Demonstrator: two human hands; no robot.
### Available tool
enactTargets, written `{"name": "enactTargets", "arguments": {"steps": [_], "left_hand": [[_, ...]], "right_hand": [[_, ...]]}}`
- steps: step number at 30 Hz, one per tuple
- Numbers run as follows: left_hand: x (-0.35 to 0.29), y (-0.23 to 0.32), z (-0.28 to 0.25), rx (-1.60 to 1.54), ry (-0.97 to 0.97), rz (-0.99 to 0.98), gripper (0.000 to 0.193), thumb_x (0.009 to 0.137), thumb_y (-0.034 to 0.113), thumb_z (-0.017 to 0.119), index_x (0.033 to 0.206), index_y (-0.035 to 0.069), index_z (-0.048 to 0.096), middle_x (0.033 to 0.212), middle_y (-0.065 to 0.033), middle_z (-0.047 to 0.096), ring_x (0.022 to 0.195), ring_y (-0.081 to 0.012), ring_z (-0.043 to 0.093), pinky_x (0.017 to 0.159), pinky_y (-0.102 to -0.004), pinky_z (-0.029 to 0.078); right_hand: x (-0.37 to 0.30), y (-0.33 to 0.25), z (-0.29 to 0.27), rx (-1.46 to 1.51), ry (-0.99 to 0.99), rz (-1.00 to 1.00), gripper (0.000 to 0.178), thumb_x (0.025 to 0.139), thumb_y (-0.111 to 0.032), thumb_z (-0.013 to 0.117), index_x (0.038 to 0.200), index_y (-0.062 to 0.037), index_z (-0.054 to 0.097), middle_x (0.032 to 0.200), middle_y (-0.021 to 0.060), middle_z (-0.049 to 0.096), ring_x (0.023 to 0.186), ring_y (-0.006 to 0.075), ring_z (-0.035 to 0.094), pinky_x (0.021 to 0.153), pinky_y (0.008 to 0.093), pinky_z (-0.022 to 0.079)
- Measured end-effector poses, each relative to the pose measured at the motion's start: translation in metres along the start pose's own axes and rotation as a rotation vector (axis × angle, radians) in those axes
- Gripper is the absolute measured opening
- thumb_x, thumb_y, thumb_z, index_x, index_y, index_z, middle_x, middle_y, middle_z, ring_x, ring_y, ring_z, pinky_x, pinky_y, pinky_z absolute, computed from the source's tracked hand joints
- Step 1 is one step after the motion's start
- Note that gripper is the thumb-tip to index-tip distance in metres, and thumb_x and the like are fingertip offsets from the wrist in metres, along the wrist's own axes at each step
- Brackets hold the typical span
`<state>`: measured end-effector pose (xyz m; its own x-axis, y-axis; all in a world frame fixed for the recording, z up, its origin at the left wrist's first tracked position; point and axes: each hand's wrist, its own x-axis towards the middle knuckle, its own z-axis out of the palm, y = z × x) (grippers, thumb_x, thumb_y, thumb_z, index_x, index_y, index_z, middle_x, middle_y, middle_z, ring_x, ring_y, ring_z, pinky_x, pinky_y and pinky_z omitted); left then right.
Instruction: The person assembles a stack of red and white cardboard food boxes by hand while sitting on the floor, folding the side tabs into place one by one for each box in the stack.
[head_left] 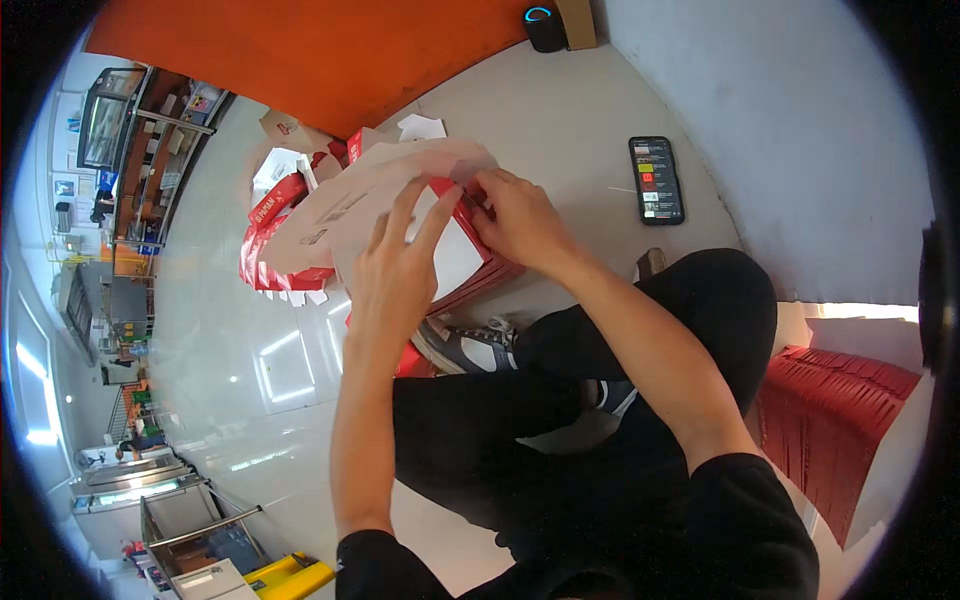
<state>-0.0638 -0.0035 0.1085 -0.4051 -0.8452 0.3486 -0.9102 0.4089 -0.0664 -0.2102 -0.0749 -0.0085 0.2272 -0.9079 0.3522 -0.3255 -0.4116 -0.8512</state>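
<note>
A paper carton (pixel 459 254), white inside with a red outer side, is tilted up in front of me over the floor. Its large pale flap (pixel 340 205), with faint print, spreads to the left and is slightly blurred. My right hand (pixel 518 215) pinches the carton's red edge at the upper right. With fingers apart and pointing up, my left hand (pixel 395 260) lies against the pale panel's near side. Just beyond the flap, on the left, several red and white cartons (pixel 285 225) are heaped; the flap hides part of them.
A phone (pixel 655 180) lies on the floor to the right, below a black round speaker (pixel 544 30) at the wall. A stack of red flattened cartons (pixel 835 425) stands right of my knee. My crossed legs and shoe (pixel 470 345) are close below the carton.
</note>
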Motion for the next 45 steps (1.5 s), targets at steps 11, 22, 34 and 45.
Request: {"name": "enactTargets", "arguments": {"steps": [11, 22, 34, 45], "left_hand": [[0.025, -0.04, 0.024, -0.04, -0.095, 0.287, 0.011, 0.084, 0.002, 0.064, 0.093, 0.004, 0.07, 0.102, -0.0073, 0.073, 0.1, -0.0285, 0.068, 0.081, -0.041, 0.06], [0.049, -0.049, 0.039, -0.071, -0.324, 0.263, 0.008, 0.09, 0.006, 0.064, 0.093, 0.006, 0.071, 0.094, -0.0094, 0.074, 0.094, -0.0299, 0.071, 0.078, -0.0431, 0.058], [-0.064, -0.088, 0.013, 0.089, 0.11, -0.647, 0.023, 0.097, 0.022, 0.067, 0.108, 0.005, 0.077, 0.094, -0.0147, 0.074, 0.084, -0.0343, 0.072, 0.076, -0.0401, 0.057], [-0.078, -0.124, 0.036, -0.092, 0.111, -0.587, 0.023, 0.095, 0.019, 0.069, 0.107, 0.002, 0.078, 0.095, -0.0151, 0.076, 0.078, -0.0268, 0.073, 0.073, -0.0368, 0.057]], "right_hand": [[0.0, -0.008, 0.0, -0.111, 0.055, 0.062, 0.014, 0.087, -0.013, 0.066, 0.085, 0.0008, 0.066, 0.085, 0.0254, 0.07, 0.082, 0.0467, 0.068, 0.076, 0.0551, 0.055], [0.003, 0.002, 0.002, -0.042, 0.04, 0.025, 0.021, 0.093, -0.02, 0.062, 0.089, 0.0002, 0.066, 0.089, 0.0232, 0.071, 0.084, 0.047, 0.068, 0.08, 0.0575, 0.054], [0.014, -0.028, -0.005, -0.365, -0.05, -0.069, 0.024, 0.094, -0.018, 0.055, 0.094, 0.0019, 0.068, 0.097, 0.0251, 0.073, 0.085, 0.043, 0.072, 0.076, 0.052, 0.059], [0.015, -0.029, -0.001, -0.438, -0.141, -0.013, 0.024, 0.095, -0.016, 0.052, 0.094, 0.0008, 0.069, 0.101, 0.0233, 0.072, 0.091, 0.0436, 0.072, 0.082, 0.0536, 0.057]]}}
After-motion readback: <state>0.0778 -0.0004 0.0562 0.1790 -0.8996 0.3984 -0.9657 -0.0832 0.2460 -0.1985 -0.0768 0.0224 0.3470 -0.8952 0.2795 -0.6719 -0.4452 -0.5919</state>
